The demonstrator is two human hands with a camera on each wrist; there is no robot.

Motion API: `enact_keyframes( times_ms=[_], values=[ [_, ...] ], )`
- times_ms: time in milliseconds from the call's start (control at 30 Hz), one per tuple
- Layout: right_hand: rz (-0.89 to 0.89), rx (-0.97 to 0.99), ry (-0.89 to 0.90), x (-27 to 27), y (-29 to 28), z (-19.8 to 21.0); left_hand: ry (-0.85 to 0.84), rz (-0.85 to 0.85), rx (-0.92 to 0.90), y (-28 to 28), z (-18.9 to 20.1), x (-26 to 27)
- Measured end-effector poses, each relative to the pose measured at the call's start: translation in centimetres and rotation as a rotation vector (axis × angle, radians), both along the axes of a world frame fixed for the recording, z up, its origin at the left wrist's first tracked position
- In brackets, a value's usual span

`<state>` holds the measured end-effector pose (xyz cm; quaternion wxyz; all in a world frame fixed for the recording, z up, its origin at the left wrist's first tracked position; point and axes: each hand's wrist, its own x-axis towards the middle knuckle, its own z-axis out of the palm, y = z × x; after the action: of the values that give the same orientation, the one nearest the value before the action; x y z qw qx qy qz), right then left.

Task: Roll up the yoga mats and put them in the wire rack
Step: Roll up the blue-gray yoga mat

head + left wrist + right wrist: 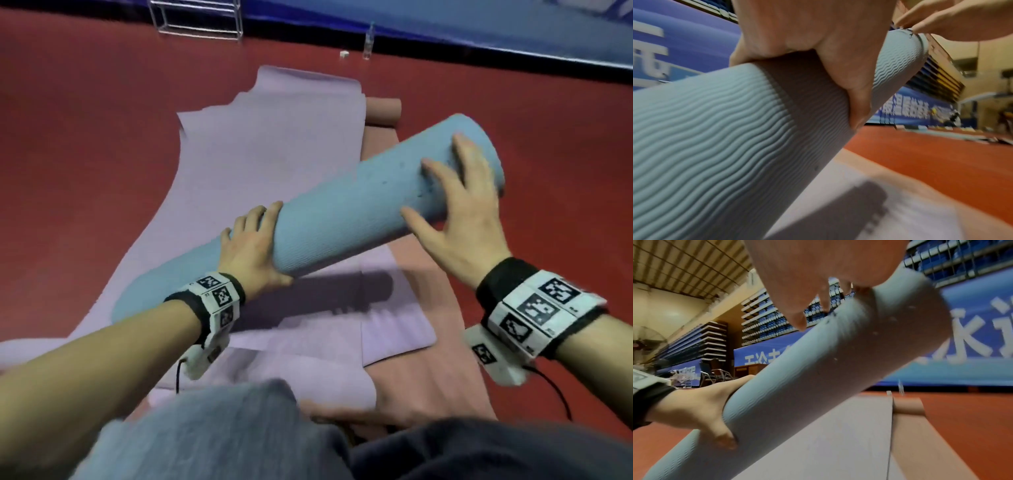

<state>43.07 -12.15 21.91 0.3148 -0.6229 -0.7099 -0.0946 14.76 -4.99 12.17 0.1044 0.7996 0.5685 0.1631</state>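
Observation:
A rolled light-blue yoga mat (342,212) is held off the floor, slanting from lower left up to upper right. My left hand (253,246) grips it round the middle, thumb underneath, as the left wrist view shows (828,56). My right hand (459,205) lies on the roll's upper right end with its fingers spread and straight. In the right wrist view the blue roll (818,369) runs under that hand (807,272). Lilac mats (274,144) lie flat on the floor below. The wire rack (198,17) stands at the far left by the wall.
A pink mat (428,359) lies under the lilac ones, its far end curled into a roll (383,111). A clear bottle (368,41) and a small white object (344,54) sit by the blue banner wall (513,31). Red floor surrounds the mats. My knees (239,428) are at the bottom.

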Motion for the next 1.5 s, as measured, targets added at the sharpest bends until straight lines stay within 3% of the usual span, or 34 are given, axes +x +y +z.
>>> enact_keyframes(
  times_ms=[67,200,333,433,567,700,833,1000,1233,1500],
  values=[
    [-0.026,0.128,0.028,-0.7,0.2,4.6,-0.201,0.080,0.049,-0.1,3.1,-1.5],
    [0.092,0.012,0.356,-2.9,0.8,13.0,-0.668,0.121,0.140,-1.1,8.5,-3.4],
    [0.273,0.037,0.457,-6.4,0.6,18.8,-0.961,0.055,0.125,-3.2,11.4,-3.3],
    [0.358,0.082,0.497,-8.9,-0.2,21.5,-0.970,-0.023,0.138,-4.0,11.4,-2.7],
    [0.455,0.068,0.482,-10.6,-0.7,21.9,-0.907,0.010,0.013,-5.5,9.2,-2.3],
    [0.420,0.090,0.488,-10.6,-1.0,22.0,-0.910,-0.030,-0.026,-5.6,8.8,-1.8],
    [0.391,0.166,0.465,-10.3,-1.1,23.8,-0.803,-0.154,-0.090,-5.1,10.3,-2.1],
    [0.328,0.113,0.411,-9.7,-0.6,25.1,-0.821,-0.265,0.015,-5.3,15.8,-3.4],
    [0.287,0.066,0.365,-9.3,-0.1,21.9,-0.872,-0.261,0.286,-8.0,25.5,-5.1],
    [0.238,0.006,0.227,-10.3,-1.0,19.4,-0.680,-0.265,0.449,-8.9,27.4,-3.1]
  ],
)
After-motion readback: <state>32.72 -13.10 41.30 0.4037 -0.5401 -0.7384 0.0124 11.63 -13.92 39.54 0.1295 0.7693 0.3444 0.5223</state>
